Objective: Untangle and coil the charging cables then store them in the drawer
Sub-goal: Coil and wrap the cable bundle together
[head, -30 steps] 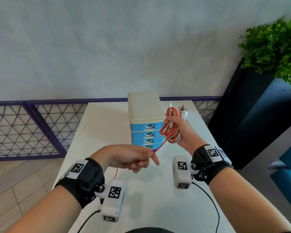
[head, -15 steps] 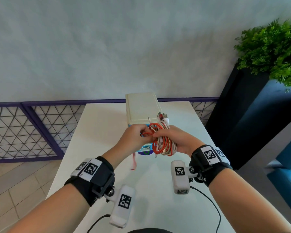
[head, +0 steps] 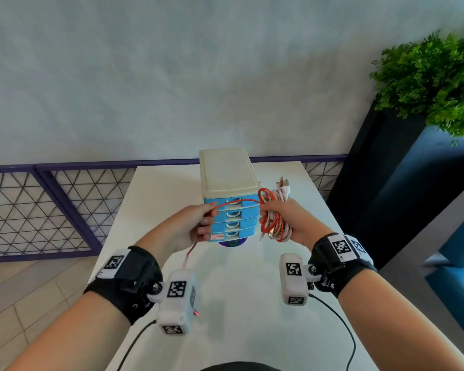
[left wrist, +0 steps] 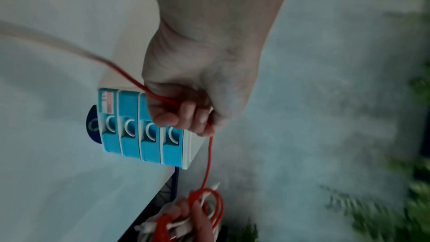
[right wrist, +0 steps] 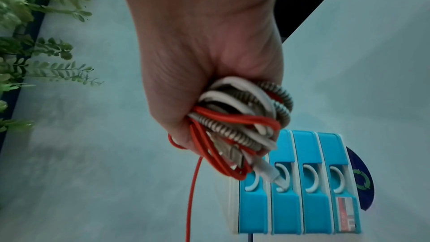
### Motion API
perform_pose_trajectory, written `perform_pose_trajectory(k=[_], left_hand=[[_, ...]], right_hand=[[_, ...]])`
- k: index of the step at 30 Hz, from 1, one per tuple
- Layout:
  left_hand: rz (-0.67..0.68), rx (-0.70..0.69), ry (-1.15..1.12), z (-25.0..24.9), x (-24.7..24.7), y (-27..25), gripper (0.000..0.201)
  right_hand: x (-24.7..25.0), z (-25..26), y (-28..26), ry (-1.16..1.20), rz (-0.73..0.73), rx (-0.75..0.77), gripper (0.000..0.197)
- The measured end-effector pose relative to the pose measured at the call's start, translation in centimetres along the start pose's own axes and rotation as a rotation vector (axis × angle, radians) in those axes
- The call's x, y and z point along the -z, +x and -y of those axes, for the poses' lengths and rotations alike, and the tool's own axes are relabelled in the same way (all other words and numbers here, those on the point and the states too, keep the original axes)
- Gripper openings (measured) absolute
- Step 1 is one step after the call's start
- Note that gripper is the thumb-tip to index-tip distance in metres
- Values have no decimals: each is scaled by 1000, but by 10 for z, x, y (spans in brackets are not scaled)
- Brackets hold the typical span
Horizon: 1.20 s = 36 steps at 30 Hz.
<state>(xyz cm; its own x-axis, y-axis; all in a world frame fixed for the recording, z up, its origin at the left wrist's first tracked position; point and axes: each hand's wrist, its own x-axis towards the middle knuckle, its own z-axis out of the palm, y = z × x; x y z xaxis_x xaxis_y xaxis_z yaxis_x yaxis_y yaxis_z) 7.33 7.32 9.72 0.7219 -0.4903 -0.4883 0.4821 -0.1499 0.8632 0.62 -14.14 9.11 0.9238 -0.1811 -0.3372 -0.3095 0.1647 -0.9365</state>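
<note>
My right hand [head: 280,219] [right wrist: 209,87] grips a bundle of coiled cables [head: 273,220] [right wrist: 242,122], red, white and braided, held in the air to the right of the drawer unit. A loose red cable [head: 236,202] [left wrist: 208,161] runs from the bundle leftward to my left hand [head: 198,223] [left wrist: 186,115], which pinches it; its tail [head: 189,254] hangs down toward the table. The small drawer unit [head: 229,188] [left wrist: 142,135] [right wrist: 300,181] has a cream top and several blue drawers, all closed.
The drawer unit stands on a white table [head: 241,303], with a dark blue disc [head: 232,243] under its front. A purple lattice railing [head: 51,204] is to the left, and a dark planter with green leaves [head: 434,84] to the right.
My left hand met the bundle half a second ago, then drew apart to the left, pulling a stretch of red cable across the drawer fronts. The right hand shifted right with the bundle.
</note>
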Motion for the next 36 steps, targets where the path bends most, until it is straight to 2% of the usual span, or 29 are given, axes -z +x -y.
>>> perform_pose_trajectory(k=[2,5,14,19,22,24,27,30,32,34,36], left_hand=[[94,53,-151,0,1,-5,27],[203,31,-189,2,-13,-13,18],[209,-28,-58,-4,-55,-13,19],[198,-27,24,-3,-55,-11,18],[201,-38,125,0,-52,-11,18],[223,-43,156,2,-46,-11,24],[365,40,219,6,-24,-12,29],[495,131,478,13,0,-16,29],[411,88,657,14,8,-15,28],[197,-107,880,13,9,-8,22],[10,-312,942,9,6,0,15]], right_hand=[[3,-1,2,48,-64,11,7],[-2,-1,5,52,-49,41,18],[-32,2,2,-21,174,98,51],[-35,4,1,-32,249,119,43],[-36,5,2,-103,131,127,14],[-35,8,1,-62,39,125,11],[-22,13,6,137,-76,133,5],[-3,20,7,329,-88,122,3],[3,26,3,280,-56,77,9],[4,27,0,175,7,35,16],[2,25,-1,122,92,1,21]])
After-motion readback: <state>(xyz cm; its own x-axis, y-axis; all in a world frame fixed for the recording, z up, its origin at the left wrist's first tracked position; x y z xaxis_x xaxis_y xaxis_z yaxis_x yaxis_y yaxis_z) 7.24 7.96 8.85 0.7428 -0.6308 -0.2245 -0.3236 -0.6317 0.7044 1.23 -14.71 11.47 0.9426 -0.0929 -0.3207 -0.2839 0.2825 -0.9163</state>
